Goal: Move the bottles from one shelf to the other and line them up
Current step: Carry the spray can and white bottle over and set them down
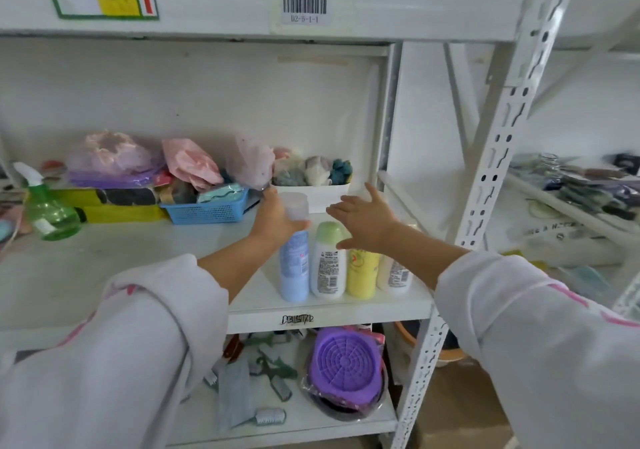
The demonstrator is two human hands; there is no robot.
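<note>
Several bottles stand in a row at the front right of the middle shelf (pixel 329 304): a tall blue bottle (pixel 294 265) with a clear cap, a white bottle with a green cap (pixel 328 265), a yellow bottle (pixel 362 273) and a cream bottle (pixel 394 275). My left hand (pixel 277 220) is wrapped around the neck of the blue bottle, which stands upright on the shelf. My right hand (pixel 363 221) hovers with fingers spread just above the yellow and green-capped bottles and holds nothing.
Behind the bottles sit a white tub of scrunchies (pixel 318 195), a blue basket (pixel 207 211) and bagged goods. A green spray bottle (pixel 48 213) stands at the left. A purple round item (pixel 346 365) and combs lie on the shelf below. The rack's post (pixel 485 185) rises at the right.
</note>
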